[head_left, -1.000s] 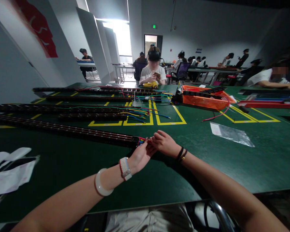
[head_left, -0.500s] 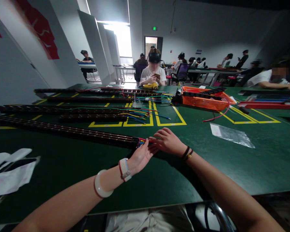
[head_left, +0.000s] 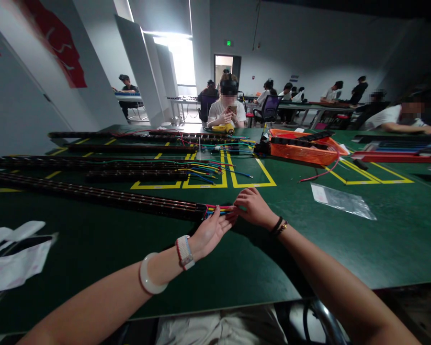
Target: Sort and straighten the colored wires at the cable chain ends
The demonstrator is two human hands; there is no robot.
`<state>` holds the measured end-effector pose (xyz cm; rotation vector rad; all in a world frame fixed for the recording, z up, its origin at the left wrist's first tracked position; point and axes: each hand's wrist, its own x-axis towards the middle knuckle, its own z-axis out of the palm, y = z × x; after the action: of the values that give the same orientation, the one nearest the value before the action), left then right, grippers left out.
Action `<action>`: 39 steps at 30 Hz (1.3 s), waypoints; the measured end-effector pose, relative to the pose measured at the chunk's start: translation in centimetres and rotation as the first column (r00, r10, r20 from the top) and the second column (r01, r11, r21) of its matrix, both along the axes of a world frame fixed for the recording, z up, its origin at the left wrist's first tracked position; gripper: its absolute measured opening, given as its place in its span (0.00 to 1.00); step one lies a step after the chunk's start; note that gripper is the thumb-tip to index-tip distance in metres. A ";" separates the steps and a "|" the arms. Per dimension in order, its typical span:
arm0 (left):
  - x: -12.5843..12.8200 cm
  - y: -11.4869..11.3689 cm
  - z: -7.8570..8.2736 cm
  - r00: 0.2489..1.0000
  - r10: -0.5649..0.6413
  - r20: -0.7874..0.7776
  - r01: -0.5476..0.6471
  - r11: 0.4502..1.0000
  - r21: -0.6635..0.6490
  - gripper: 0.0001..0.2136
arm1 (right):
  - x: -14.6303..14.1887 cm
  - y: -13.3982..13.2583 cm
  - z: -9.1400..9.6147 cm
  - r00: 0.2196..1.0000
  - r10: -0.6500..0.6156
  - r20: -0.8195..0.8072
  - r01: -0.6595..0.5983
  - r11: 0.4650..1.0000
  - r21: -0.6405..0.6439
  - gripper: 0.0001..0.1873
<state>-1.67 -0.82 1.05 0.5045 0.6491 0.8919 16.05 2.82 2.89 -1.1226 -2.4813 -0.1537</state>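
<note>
A long dark cable chain (head_left: pixel 129 197) lies slantwise on the table, and red, yellow and blue wires (head_left: pixel 212 209) come out of its right end. My left hand (head_left: pixel 210 232), palm up, cups these wires just past the chain end, the thumb on the near side and the fingers beneath. My right hand (head_left: pixel 254 207) is closed around the wires' far ends, thumb and fingertips pinched together. Its fingers hide the wire tips.
More cable chains (head_left: pixel 129 163) with loose wire ends lie across the green table (head_left: pixel 330 254). An orange basket (head_left: pixel 301 153) stands behind on the right, near a clear plastic bag (head_left: pixel 343 201). White papers (head_left: pixel 17 258) lie at left. A person (head_left: pixel 226 110) sits opposite.
My right hand has slid slightly right along the wires, away from my left hand, so more of the coloured wires shows between them. My left hand stays about where it was.
</note>
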 end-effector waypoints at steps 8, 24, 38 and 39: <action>-0.2 0.1 -0.1 1.000 0.006 -0.009 -0.006 1.000 -0.014 0.15 | -0.4 3.2 -2.7 0.857 -0.290 -0.425 0.026 0.849 -0.528 0.22; -0.4 0.3 -0.3 0.999 -0.038 0.017 0.038 0.999 0.019 0.15 | 2.2 1.1 0.8 0.962 -0.134 -0.238 -0.065 0.734 -0.676 0.30; -0.4 0.2 -0.2 0.998 -0.043 -0.049 0.046 0.997 0.060 0.15 | 0.4 2.4 -2.2 0.907 -0.263 -0.328 -0.010 0.767 -0.642 0.29; -0.4 0.1 -0.1 0.998 -0.051 -0.048 0.054 0.996 0.065 0.15 | 0.3 2.7 -2.3 0.899 -0.276 -0.339 -0.008 0.766 -0.643 0.29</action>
<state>-2.07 -0.69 0.96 0.6011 0.6472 0.8559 16.35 5.50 0.57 -1.4086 -2.0830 0.8696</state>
